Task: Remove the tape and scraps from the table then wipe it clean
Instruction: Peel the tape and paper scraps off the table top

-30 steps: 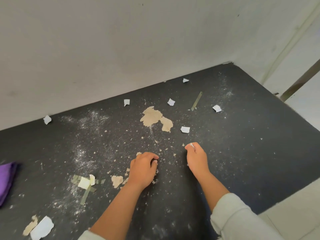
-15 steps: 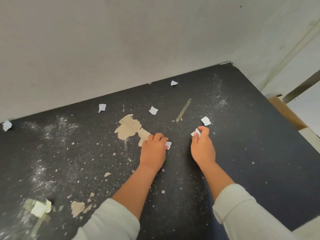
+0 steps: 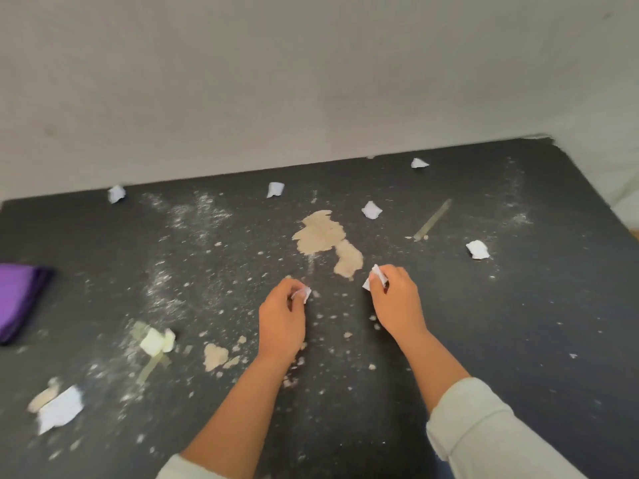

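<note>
My left hand (image 3: pixel 281 316) pinches a small white paper scrap (image 3: pixel 303 292) just above the black table (image 3: pixel 518 323). My right hand (image 3: pixel 397 302) grips another white scrap (image 3: pixel 375 276) near a tan torn patch (image 3: pixel 326 238). Several white scraps lie farther back, among them one scrap (image 3: pixel 371 210) past the patch and one scrap (image 3: pixel 478 249) to the right. A strip of clear tape (image 3: pixel 432 219) sticks to the table at the back right. A tape-and-paper clump (image 3: pixel 155 342) lies at the left. White dust and crumbs cover the middle.
A purple cloth (image 3: pixel 19 302) lies at the table's left edge. A larger white scrap (image 3: pixel 60 407) with a tan piece sits at the front left. A pale wall (image 3: pixel 311 81) rises behind the table. The table's right edge (image 3: pixel 587 202) drops away.
My left hand has picked up a white scrap and both hands have drawn back toward me with scraps in them. The view has swung left, bringing the purple cloth back in.
</note>
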